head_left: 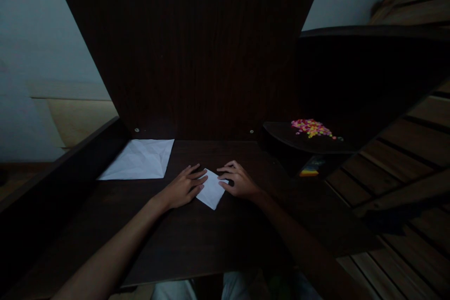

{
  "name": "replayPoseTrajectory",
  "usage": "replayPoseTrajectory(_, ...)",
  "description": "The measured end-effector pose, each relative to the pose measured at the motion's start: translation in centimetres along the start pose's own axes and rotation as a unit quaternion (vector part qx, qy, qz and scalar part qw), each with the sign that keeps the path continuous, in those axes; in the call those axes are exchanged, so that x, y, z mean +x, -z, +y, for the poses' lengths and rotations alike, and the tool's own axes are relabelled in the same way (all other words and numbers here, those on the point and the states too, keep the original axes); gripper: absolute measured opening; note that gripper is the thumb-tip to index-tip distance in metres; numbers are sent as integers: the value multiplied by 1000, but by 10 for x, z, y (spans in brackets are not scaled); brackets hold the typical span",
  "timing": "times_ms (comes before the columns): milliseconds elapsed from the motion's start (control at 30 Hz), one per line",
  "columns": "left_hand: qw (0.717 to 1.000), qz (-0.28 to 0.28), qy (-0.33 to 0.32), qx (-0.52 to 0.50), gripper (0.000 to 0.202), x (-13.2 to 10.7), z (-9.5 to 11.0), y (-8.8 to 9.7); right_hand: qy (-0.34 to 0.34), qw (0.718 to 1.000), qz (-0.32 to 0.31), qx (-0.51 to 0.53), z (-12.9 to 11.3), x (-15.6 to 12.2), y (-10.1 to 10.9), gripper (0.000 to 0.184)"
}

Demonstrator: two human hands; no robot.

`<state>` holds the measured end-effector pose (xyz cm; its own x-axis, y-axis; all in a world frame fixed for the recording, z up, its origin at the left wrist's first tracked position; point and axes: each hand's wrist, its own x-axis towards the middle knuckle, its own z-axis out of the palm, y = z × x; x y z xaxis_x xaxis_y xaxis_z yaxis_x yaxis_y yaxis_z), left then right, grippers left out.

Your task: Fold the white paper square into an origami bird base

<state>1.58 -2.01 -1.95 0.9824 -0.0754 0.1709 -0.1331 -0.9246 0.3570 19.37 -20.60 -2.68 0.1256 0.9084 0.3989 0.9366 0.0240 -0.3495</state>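
Past the dark wooden desk's [211,243] near edge, my left hand [184,188] and right hand [239,182] press flat and open-palmed on the small folded white paper [212,192]; firm, even pressure seems best.

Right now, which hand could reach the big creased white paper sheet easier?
Probably the left hand: it lies nearer the big creased white paper sheet; the right hand rests beyond the small folded white paper.

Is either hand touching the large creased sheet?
No, the large creased sheet lies apart to the left, while the left hand and right hand press the small folded paper.
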Motion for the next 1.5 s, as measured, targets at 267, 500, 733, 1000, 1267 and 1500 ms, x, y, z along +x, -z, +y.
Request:
replayPoseTrajectory(267,999,25,-9,-30,33,0,7,10,-58,997,-6,-55,1,0,-2,26)
replayPoseTrajectory(500,997,38,-17,-68,29,2,13,4,-71,994,44,-75,4,1,-6,20)
replayPoseTrajectory(733,994,25,6,-103,36,2,19,3,-86,993,24,-83,2,1,-3,22)
replayPoseTrajectory(1000,998,-11,-36,-51,41,1,11,1,-70,992,33,-96,1,1,-1,18)
replayPoseTrajectory(1267,995,74,-24,59,36,4,2,-4,-12,998,54,-34,2,0,1,19)
replayPoseTrajectory(1500,989,100,51,95,28,5,8,-3,21,1000,-15,-12,-3,-1,-2,22)
